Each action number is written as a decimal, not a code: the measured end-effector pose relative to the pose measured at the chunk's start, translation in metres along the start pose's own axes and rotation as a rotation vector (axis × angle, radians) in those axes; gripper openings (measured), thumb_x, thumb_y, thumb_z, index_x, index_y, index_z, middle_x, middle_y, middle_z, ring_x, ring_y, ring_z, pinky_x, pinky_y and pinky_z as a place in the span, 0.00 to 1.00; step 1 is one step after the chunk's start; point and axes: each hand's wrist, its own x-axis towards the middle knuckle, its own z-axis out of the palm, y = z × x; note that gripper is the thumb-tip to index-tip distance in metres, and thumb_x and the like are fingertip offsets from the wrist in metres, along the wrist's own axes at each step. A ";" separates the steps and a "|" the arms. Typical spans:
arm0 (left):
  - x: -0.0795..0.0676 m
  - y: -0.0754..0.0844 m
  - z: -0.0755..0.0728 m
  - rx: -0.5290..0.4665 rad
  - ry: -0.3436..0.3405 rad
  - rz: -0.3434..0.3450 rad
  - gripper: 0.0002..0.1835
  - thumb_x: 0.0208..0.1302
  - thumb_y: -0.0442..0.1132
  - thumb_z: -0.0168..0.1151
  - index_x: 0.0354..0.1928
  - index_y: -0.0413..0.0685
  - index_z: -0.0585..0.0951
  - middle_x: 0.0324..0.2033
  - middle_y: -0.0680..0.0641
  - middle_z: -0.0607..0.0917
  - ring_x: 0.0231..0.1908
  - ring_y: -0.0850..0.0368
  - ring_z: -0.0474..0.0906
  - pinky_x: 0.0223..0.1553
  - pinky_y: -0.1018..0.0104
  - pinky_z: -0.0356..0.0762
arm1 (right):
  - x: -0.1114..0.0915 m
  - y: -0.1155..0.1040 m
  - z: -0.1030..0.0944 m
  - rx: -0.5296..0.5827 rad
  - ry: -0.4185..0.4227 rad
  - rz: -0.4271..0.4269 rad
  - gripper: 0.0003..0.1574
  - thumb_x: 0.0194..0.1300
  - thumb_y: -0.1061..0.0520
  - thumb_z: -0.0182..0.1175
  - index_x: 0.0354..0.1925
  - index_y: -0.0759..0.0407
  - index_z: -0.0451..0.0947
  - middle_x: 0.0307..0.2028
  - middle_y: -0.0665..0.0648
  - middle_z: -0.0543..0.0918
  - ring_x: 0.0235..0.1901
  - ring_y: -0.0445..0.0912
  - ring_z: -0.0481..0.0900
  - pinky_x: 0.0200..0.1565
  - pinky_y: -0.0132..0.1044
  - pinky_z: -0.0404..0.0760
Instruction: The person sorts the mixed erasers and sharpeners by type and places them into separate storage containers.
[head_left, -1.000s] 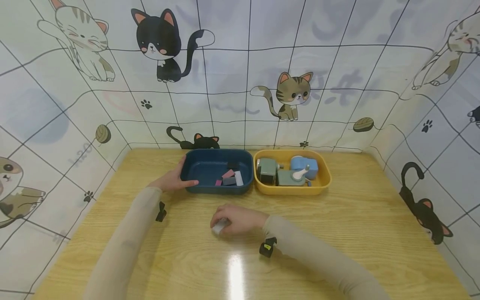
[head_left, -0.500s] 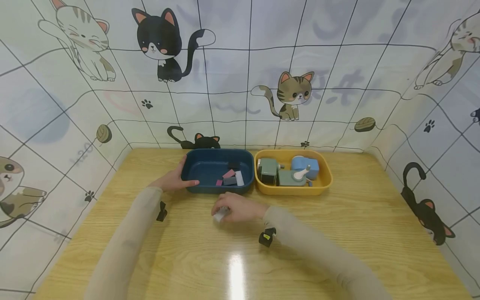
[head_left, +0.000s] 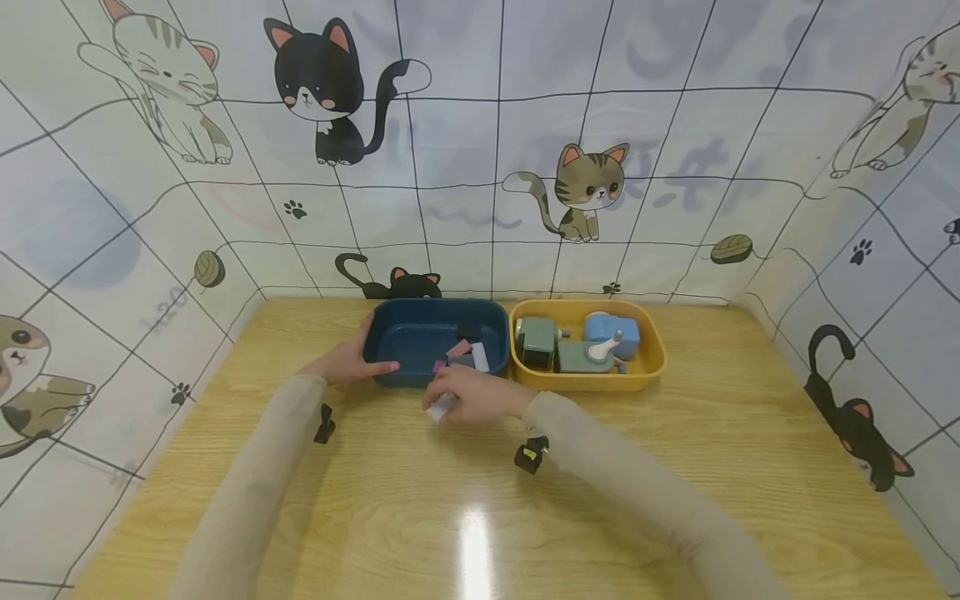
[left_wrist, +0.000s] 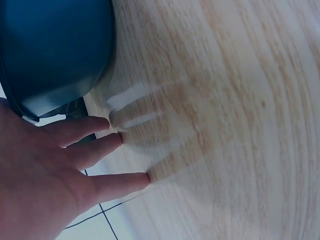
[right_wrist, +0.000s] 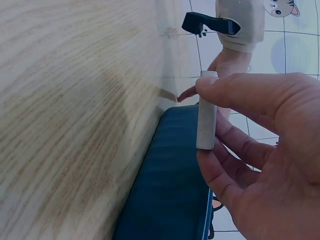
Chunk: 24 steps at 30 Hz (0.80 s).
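My right hand [head_left: 483, 393] pinches a small white eraser [right_wrist: 206, 127] between thumb and fingertips, just in front of the dark blue bin [head_left: 412, 380]. The right wrist view shows the eraser standing lengthwise beside the bin's wall. My left hand [head_left: 347, 360] rests at the bin's left end, its thumb over the front corner of the rim. Its fingers [left_wrist: 102, 150] are spread and straight, tips by the tabletop, in the left wrist view. Inside the bin, at its right end, lie several erasers: a white one [head_left: 480, 357], a pink one [head_left: 459, 348], and dark ones.
A yellow bin [head_left: 588, 382] stands against the blue bin's right side. It holds two green pencil sharpeners, one with a white crank [head_left: 600, 347], and a blue one [head_left: 611, 331]. A cat-patterned sheet [head_left: 450, 200] rises behind the wooden table [head_left: 375, 500].
My right hand has carried the white eraser forward from the table toward the blue bin's front wall. My left hand has stayed at the bin's left end.
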 end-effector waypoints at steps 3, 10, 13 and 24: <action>0.000 -0.001 0.000 -0.005 -0.003 0.004 0.66 0.55 0.68 0.63 0.74 0.45 0.28 0.69 0.23 0.51 0.65 0.27 0.57 0.62 0.39 0.58 | 0.001 -0.001 -0.003 -0.002 -0.004 0.012 0.19 0.60 0.63 0.66 0.51 0.57 0.82 0.48 0.48 0.81 0.51 0.45 0.71 0.55 0.36 0.69; 0.001 -0.002 0.000 -0.020 -0.008 0.003 0.66 0.55 0.68 0.63 0.74 0.47 0.27 0.69 0.24 0.51 0.65 0.28 0.58 0.62 0.39 0.58 | 0.004 0.002 -0.008 -0.013 -0.011 0.024 0.20 0.60 0.63 0.67 0.52 0.58 0.81 0.50 0.50 0.80 0.58 0.48 0.70 0.59 0.38 0.68; 0.001 -0.002 0.000 -0.024 -0.008 0.001 0.66 0.55 0.67 0.64 0.75 0.47 0.27 0.69 0.25 0.51 0.65 0.28 0.58 0.62 0.40 0.58 | 0.005 0.001 -0.011 -0.016 -0.015 0.026 0.21 0.60 0.63 0.67 0.53 0.59 0.81 0.48 0.51 0.79 0.52 0.45 0.72 0.54 0.35 0.71; 0.002 -0.002 -0.001 -0.023 -0.010 -0.017 0.66 0.55 0.68 0.63 0.74 0.48 0.27 0.70 0.25 0.49 0.65 0.28 0.57 0.62 0.39 0.58 | 0.009 0.001 -0.021 -0.045 -0.016 0.041 0.19 0.61 0.62 0.67 0.52 0.56 0.81 0.47 0.51 0.78 0.48 0.45 0.72 0.53 0.39 0.70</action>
